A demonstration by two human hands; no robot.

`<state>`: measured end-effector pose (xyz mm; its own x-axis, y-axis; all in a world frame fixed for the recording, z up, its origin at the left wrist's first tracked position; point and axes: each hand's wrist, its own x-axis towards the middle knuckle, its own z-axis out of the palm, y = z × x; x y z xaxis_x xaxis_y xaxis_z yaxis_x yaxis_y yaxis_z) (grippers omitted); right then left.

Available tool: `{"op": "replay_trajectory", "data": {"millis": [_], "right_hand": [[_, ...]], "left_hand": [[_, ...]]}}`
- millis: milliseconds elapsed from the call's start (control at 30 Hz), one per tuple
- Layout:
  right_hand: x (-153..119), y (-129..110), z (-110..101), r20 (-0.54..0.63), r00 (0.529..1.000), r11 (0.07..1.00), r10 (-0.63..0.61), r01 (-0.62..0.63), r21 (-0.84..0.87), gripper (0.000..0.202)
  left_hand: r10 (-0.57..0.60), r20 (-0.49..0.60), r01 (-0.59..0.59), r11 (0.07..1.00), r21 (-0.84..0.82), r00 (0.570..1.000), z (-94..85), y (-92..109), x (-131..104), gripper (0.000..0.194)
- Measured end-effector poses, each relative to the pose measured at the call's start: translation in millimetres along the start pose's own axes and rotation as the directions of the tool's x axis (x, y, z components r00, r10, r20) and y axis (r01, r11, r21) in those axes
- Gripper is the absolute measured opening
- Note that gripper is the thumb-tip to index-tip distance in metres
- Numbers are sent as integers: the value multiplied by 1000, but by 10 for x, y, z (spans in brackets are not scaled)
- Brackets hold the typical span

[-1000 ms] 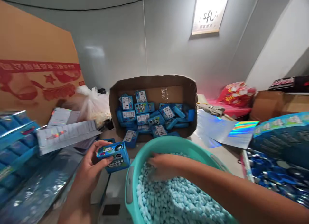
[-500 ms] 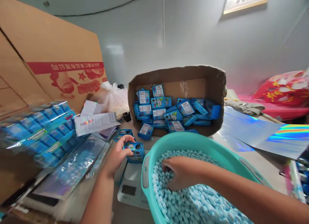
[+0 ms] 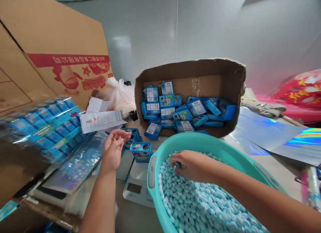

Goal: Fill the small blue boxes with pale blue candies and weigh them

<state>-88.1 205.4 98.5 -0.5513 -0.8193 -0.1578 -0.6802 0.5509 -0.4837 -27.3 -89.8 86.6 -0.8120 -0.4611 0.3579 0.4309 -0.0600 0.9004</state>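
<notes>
My left hand is raised left of a small blue candy box, fingers loosely curled and apart, nothing visible in them. That box stands upright on a white digital scale. Just behind it, more blue boxes sit near my left fingertips. My right hand is low in a turquoise basin full of pale blue, pebble-like candies. Its fingers are curled around a few candies, partly visible between thumb and fingers.
Behind the basin, an open cardboard carton lies on its side with many blue boxes. Wrapped box packs and plastic sleeves are at left, beside a large carton. Shiny silver sheets lie at right.
My left hand has let go of the blue box on the scale and moved left and up. My right hand has risen slightly in the basin, its fingers more closed. The view has shifted a little.
</notes>
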Motion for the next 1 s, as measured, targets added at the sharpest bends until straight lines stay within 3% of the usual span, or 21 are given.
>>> {"op": "replay_trajectory", "data": {"millis": [300, 500, 667, 867, 1000], "right_hand": [[37, 42, -123, -108, 992, 992, -70, 81, 100, 10], [92, 193, -113, -132, 988, 988, -78, 95, 123, 12], [83, 163, -135, -128, 989, 987, -76, 93, 132, 15], [85, 152, -118, -120, 991, 990, -52, 67, 127, 15], [83, 143, -86, -120, 992, 991, -43, 58, 123, 18]], "left_hand": [[-93, -144, 92, 996, -11, 985, 91, -47, 6, 21], [-130, -180, 133, 991, 7, 975, 110, -128, 15, 26], [-117, -188, 126, 991, 37, 975, 101, -131, 25, 26], [-104, -147, 117, 990, 80, 984, 85, -93, 27, 26], [-166, 10, 162, 971, 176, 986, 23, 29, -16, 34]]}}
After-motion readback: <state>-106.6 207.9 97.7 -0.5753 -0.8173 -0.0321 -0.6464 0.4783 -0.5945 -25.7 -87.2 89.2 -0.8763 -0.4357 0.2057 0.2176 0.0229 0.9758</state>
